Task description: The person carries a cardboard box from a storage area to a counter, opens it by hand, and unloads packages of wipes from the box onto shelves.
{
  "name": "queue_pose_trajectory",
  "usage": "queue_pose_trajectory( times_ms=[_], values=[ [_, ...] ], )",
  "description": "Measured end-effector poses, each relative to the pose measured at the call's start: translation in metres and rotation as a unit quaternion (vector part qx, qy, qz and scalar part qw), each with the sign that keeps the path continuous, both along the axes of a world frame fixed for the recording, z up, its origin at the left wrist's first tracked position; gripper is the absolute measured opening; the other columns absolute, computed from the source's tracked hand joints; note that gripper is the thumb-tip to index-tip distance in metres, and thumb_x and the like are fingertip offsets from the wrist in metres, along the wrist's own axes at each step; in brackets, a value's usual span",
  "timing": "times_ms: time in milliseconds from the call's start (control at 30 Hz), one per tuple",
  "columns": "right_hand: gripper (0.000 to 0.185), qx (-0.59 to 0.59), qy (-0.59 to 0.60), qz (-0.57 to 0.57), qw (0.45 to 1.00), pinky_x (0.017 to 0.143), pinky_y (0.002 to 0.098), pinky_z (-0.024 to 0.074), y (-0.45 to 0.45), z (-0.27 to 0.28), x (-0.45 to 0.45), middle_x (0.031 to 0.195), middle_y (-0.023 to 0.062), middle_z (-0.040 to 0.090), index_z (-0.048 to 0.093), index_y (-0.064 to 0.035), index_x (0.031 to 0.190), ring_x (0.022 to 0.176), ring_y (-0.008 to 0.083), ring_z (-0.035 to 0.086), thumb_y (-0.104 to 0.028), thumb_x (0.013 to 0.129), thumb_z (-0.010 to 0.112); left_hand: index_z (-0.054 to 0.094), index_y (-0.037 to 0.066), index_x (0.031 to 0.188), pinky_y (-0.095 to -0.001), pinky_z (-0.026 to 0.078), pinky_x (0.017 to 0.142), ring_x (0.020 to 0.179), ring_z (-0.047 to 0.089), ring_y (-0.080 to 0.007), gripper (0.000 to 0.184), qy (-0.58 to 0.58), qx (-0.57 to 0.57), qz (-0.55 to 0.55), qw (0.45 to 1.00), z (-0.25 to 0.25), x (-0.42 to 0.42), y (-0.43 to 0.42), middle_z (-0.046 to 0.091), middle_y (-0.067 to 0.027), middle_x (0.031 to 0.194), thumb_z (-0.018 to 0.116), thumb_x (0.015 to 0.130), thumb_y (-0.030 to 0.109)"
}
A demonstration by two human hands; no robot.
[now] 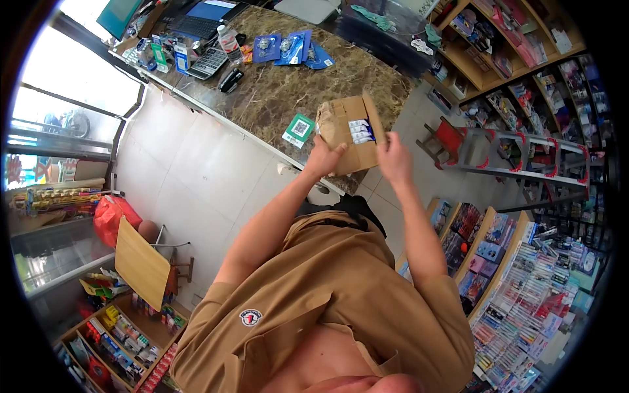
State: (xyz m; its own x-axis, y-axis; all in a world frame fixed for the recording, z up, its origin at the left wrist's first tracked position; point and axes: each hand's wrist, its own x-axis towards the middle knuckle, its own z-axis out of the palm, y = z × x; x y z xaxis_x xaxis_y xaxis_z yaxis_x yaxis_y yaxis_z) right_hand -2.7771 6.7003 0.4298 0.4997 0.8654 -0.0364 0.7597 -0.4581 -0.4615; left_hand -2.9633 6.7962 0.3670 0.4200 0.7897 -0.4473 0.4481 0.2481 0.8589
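A small brown cardboard box (pixel 337 121) is held over the right end of the marble-patterned counter (pixel 275 92). Its right side stands open, showing several white-and-blue packets or tubes (pixel 360 131) in a row; their exact kind I cannot make out. My left hand (pixel 325 157) is closed on the near left corner, thumb across the cardboard. On the other side, my right hand (pixel 394 157) grips the right edge by the raised flap, its fingers partly hidden. Just left of the box lies a green-and-white QR code card (pixel 299 130) on the counter.
Blue blister packs (pixel 291 48), a plastic bottle (pixel 228 42), a calculator (pixel 208 63) and a black stapler-like object (pixel 231 80) sit farther back. A stepladder (pixel 517 154) and a red-backed chair (pixel 449 141) stand right. Pen displays (pixel 524 288) fill the lower right.
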Motion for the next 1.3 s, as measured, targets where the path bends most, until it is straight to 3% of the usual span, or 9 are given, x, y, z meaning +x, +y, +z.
queue_pose_trajectory(
  times_ms=[133, 167, 267, 400, 533, 733, 867, 1100, 1300],
  values=[
    [0.022, 0.147, 0.294, -0.031, 0.944, 0.06, 0.0365, 0.0494, -0.014, -0.053, 0.064, 0.078, 0.0013, 0.063, 0.062, -0.0019, 0.1, 0.064, 0.0192, 0.059, -0.024, 0.098, 0.062, 0.016, -0.011, 0.149, -0.0486, 0.05, 0.099, 0.126, 0.052, -0.0468, 0.107, 0.105, 0.229, 0.082, 0.964, 0.018, 0.02, -0.022, 0.039, -0.0357, 0.143, 0.079, 0.083, 0.044],
    [0.019, 0.135, 0.447, -0.096, 0.879, 0.043, 0.0245, 0.0292, -0.019, -0.052, 0.065, 0.075, -0.0073, 0.054, 0.061, -0.0079, 0.092, 0.056, 0.0049, 0.044, -0.025, 0.101, 0.06, 0.01, -0.01, 0.152, -0.0494, 0.048, 0.102, 0.129, 0.046, -0.0491, 0.118, 0.104, 0.197, 0.076, 0.972, 0.036, 0.026, -0.027, 0.028, -0.0346, 0.146, 0.083, 0.077, 0.045],
    [0.017, 0.116, 0.626, -0.196, 0.745, 0.041, 0.0194, 0.0252, -0.025, -0.072, 0.081, 0.079, -0.0056, 0.06, 0.063, -0.0115, 0.095, 0.06, 0.0031, 0.05, -0.027, 0.101, 0.063, 0.007, -0.008, 0.153, -0.0493, 0.049, 0.101, 0.127, 0.047, -0.0496, 0.118, 0.178, 0.207, 0.038, 0.961, 0.053, 0.04, -0.032, 0.03, -0.0349, 0.145, 0.082, 0.076, 0.041],
    [0.017, 0.053, 0.744, -0.193, 0.637, 0.039, 0.0186, 0.0255, -0.023, -0.102, 0.08, 0.086, -0.0033, 0.067, 0.065, -0.0127, 0.103, 0.062, 0.0042, 0.054, -0.029, 0.1, 0.065, 0.01, 0.0, 0.155, -0.0476, 0.052, 0.098, 0.118, 0.055, -0.0425, 0.105, 0.126, 0.237, 0.106, 0.957, 0.037, 0.027, -0.033, 0.039, -0.0296, 0.137, 0.078, 0.08, 0.028],
    [0.024, 0.002, 0.8, -0.166, 0.577, 0.038, 0.0184, 0.0255, -0.022, -0.117, 0.091, 0.092, -0.0009, 0.07, 0.065, -0.0119, 0.111, 0.066, 0.0054, 0.059, -0.033, 0.1, 0.064, 0.023, 0.0, 0.153, -0.0369, 0.053, 0.095, 0.113, 0.061, -0.0249, 0.074, -0.275, -0.072, 0.293, 0.913, 0.004, -0.033, -0.04, 0.05, -0.024, 0.138, 0.064, 0.093, 0.015],
    [0.045, 0.001, 0.877, -0.061, 0.476, 0.038, 0.0185, 0.0309, -0.004, -0.168, 0.156, 0.089, 0.0029, 0.07, 0.065, -0.0118, 0.11, 0.056, 0.0057, 0.053, -0.055, 0.101, 0.054, 0.036, 0.002, 0.146, -0.0379, 0.052, 0.095, 0.119, 0.058, -0.0263, 0.063, -0.037, 0.081, 0.37, 0.925, -0.003, -0.017, -0.057, 0.052, -0.0207, 0.132, 0.068, 0.093, 0.01],
    [0.042, -0.05, 0.732, -0.176, 0.656, 0.041, 0.0198, 0.0393, 0.068, -0.189, 0.188, 0.073, 0.0011, 0.061, 0.061, -0.0078, 0.1, 0.055, 0.0088, 0.056, -0.05, 0.1, 0.061, 0.068, 0.008, 0.118, -0.0475, 0.041, 0.112, 0.13, 0.052, -0.0384, 0.037, 0.235, 0.483, 0.154, 0.829, 0.031, 0.011, -0.052, 0.059, -0.0194, 0.126, 0.064, 0.083, -0.002],
    [0.041, 0.014, 0.647, -0.081, 0.758, 0.062, 0.0298, 0.0528, 0.194, -0.243, 0.196, 0.098, 0.0063, 0.061, 0.053, -0.0024, 0.115, 0.075, 0.0167, 0.062, -0.037, 0.098, 0.066, 0.056, 0.004, 0.13, -0.0563, 0.025, 0.121, 0.143, 0.037, -0.0372, 0.062, 0.287, 0.384, 0.052, 0.876, 0.053, 0.049, -0.082, 0.052, -0.0147, 0.134, 0.083, 0.079, 0.027],
    [0.034, 0.094, 0.456, 0.01, 0.885, 0.082, 0.0257, 0.0532, 0.166, -0.138, 0.186, 0.108, 0.0066, 0.07, 0.064, 0.0001, 0.125, 0.091, 0.0109, 0.065, -0.023, 0.1, 0.064, 0.057, 0.004, 0.101, -0.0573, 0.034, 0.117, 0.13, 0.048, -0.0374, 0.041, 0.218, 0.371, 0.086, 0.898, 0.075, 0.046, -0.079, 0.056, -0.0159, 0.12, 0.084, 0.073, 0.016]
  ],
)
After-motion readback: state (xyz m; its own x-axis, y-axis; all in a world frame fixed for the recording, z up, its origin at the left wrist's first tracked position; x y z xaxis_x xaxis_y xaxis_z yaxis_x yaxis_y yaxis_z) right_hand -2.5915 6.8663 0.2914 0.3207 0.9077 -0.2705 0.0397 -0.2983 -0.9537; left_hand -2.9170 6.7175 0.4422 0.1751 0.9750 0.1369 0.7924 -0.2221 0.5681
